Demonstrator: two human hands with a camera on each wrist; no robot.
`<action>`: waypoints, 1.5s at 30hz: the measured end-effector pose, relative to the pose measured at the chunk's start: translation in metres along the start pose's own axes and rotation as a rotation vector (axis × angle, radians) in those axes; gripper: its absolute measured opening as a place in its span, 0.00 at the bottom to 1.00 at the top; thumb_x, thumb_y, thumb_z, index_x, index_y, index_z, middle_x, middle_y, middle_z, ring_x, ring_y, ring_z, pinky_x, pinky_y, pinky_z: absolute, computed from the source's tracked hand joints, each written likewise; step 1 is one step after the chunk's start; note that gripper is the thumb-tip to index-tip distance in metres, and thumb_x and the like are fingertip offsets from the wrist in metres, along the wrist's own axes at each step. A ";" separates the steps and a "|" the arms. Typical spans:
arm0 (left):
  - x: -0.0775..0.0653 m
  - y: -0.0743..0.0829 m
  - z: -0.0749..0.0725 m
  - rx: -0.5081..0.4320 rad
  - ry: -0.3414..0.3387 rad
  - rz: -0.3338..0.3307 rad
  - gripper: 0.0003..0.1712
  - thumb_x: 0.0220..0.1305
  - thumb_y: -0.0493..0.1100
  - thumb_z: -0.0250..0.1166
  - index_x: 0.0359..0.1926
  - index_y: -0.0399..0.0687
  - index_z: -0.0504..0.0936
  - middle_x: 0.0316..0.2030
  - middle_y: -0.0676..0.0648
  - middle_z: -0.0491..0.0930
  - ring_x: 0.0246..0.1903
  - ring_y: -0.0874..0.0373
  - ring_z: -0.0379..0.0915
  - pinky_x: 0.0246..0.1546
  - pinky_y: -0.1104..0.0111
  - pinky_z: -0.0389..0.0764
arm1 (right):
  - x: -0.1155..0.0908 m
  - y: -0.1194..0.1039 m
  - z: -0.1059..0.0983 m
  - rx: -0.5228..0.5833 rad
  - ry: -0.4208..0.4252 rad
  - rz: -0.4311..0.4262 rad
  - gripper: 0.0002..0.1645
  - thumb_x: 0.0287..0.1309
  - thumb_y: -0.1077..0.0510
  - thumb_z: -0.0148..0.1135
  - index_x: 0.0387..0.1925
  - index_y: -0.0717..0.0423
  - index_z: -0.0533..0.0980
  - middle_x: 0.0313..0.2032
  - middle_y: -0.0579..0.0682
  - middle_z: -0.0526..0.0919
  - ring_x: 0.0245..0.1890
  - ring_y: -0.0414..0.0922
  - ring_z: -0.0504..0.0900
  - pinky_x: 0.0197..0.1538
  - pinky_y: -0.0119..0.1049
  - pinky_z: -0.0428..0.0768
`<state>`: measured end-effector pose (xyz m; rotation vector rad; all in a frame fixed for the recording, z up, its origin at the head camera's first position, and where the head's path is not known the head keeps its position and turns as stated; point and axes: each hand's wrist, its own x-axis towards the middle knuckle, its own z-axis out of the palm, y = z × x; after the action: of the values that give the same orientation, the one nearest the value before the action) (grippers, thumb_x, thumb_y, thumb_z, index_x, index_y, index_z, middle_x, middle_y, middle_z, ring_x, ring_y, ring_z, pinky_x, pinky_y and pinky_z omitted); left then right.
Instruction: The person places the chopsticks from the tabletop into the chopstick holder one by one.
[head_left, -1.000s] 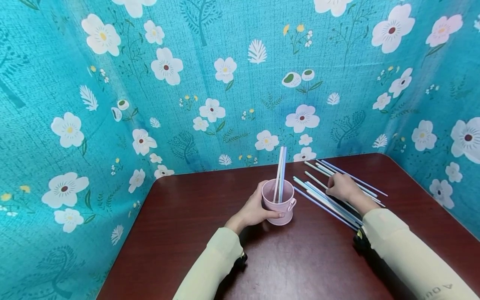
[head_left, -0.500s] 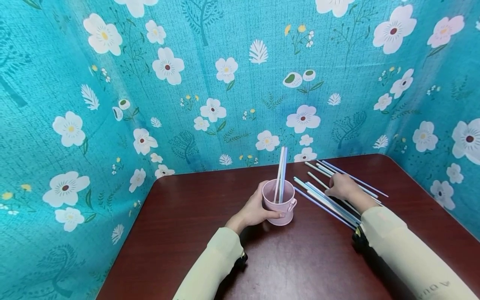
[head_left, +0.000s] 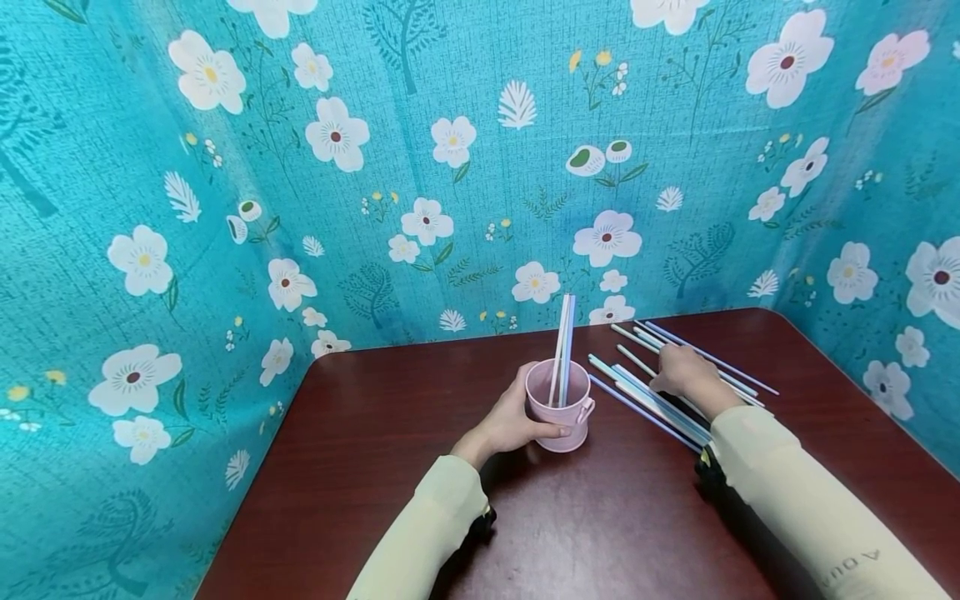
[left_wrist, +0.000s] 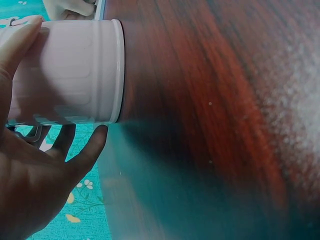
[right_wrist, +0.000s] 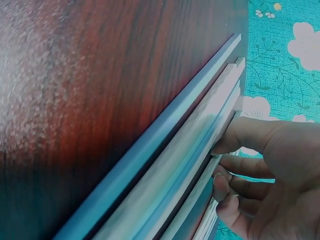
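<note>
A small pink bucket (head_left: 562, 433) with a side handle stands upright on the dark wooden table (head_left: 390, 433). My left hand (head_left: 506, 419) grips its left side, the thumb across the front and the other fingers around the far side. Several thin pastel sticks (head_left: 566, 337) lean inside the bucket and rise well above its rim. To the right, my right hand (head_left: 690, 375) is low over a spread of loose sticks (head_left: 652, 404). In the right wrist view, its thumb and fingertips pinch a pale green stick (right_wrist: 192, 202); part of that stick is hidden by the fingers.
More sticks, including a blue-violet one (head_left: 712, 360), lie beyond the right hand near the table's back edge. A turquoise floral cloth (head_left: 450, 208) hangs close behind the table and along both sides.
My right forearm has shifted slightly left and inward, while the right hand stays at the same sticks. The left hand and bucket have hardly moved.
</note>
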<state>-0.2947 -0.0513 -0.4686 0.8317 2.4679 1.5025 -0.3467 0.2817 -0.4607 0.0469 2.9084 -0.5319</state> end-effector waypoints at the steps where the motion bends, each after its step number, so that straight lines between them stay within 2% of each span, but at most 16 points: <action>1: 0.000 0.000 0.000 0.000 0.001 -0.003 0.61 0.47 0.41 0.85 0.75 0.58 0.55 0.65 0.54 0.71 0.61 0.61 0.69 0.66 0.61 0.70 | 0.000 0.000 0.000 -0.003 -0.002 0.005 0.16 0.54 0.53 0.75 0.28 0.60 0.77 0.31 0.59 0.80 0.31 0.52 0.77 0.34 0.51 0.77; 4: 0.000 0.000 0.000 -0.001 0.004 -0.010 0.61 0.46 0.42 0.85 0.75 0.60 0.56 0.64 0.55 0.71 0.61 0.61 0.69 0.66 0.61 0.70 | -0.001 0.001 -0.001 0.002 -0.018 0.010 0.17 0.55 0.54 0.75 0.30 0.62 0.77 0.32 0.60 0.80 0.31 0.52 0.76 0.32 0.47 0.77; 10: 0.002 -0.002 0.000 0.000 0.004 -0.008 0.60 0.46 0.42 0.85 0.74 0.59 0.56 0.64 0.56 0.71 0.61 0.61 0.69 0.66 0.61 0.70 | -0.006 0.003 0.000 0.041 -0.057 0.006 0.15 0.58 0.56 0.72 0.30 0.64 0.76 0.25 0.56 0.80 0.20 0.47 0.78 0.25 0.39 0.75; 18: 0.000 -0.001 0.000 -0.002 -0.001 -0.021 0.60 0.47 0.42 0.85 0.74 0.60 0.56 0.64 0.55 0.70 0.62 0.59 0.69 0.66 0.60 0.70 | -0.008 0.006 0.002 0.072 -0.073 0.016 0.15 0.60 0.58 0.70 0.32 0.65 0.74 0.25 0.56 0.77 0.17 0.46 0.77 0.23 0.38 0.76; 23: -0.001 0.000 0.000 -0.006 -0.004 -0.017 0.61 0.47 0.42 0.84 0.75 0.59 0.55 0.64 0.55 0.70 0.62 0.58 0.69 0.66 0.60 0.70 | -0.008 0.008 0.002 0.077 -0.071 0.015 0.16 0.60 0.58 0.69 0.34 0.67 0.73 0.27 0.57 0.78 0.17 0.46 0.79 0.23 0.38 0.77; 26: 0.000 0.000 0.000 -0.007 -0.003 -0.014 0.61 0.47 0.42 0.85 0.75 0.59 0.55 0.64 0.55 0.70 0.62 0.58 0.69 0.66 0.60 0.70 | -0.007 0.009 0.003 0.067 -0.063 0.001 0.15 0.59 0.58 0.70 0.30 0.65 0.74 0.23 0.56 0.79 0.16 0.45 0.81 0.23 0.37 0.79; 31: 0.000 0.000 0.000 -0.004 -0.004 -0.011 0.60 0.47 0.42 0.85 0.74 0.58 0.56 0.64 0.54 0.70 0.62 0.58 0.69 0.66 0.60 0.69 | -0.007 0.013 0.004 0.062 -0.059 -0.025 0.17 0.58 0.60 0.71 0.19 0.59 0.74 0.17 0.51 0.75 0.17 0.45 0.81 0.25 0.37 0.80; 38: -0.001 0.001 0.000 -0.004 -0.003 0.006 0.60 0.47 0.41 0.84 0.75 0.56 0.56 0.65 0.53 0.70 0.63 0.55 0.69 0.67 0.60 0.69 | -0.010 0.013 0.004 0.069 -0.032 -0.062 0.12 0.58 0.62 0.71 0.24 0.60 0.77 0.24 0.55 0.80 0.20 0.45 0.82 0.28 0.39 0.81; 45: -0.002 0.002 0.001 -0.001 -0.007 0.007 0.60 0.47 0.41 0.84 0.75 0.55 0.56 0.65 0.52 0.70 0.63 0.54 0.69 0.66 0.60 0.70 | -0.017 0.011 0.002 0.072 -0.008 -0.101 0.14 0.58 0.65 0.69 0.19 0.58 0.76 0.19 0.52 0.79 0.18 0.44 0.81 0.26 0.38 0.79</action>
<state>-0.2921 -0.0511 -0.4679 0.8448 2.4615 1.5008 -0.3286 0.2909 -0.4627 -0.0932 2.8950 -0.6512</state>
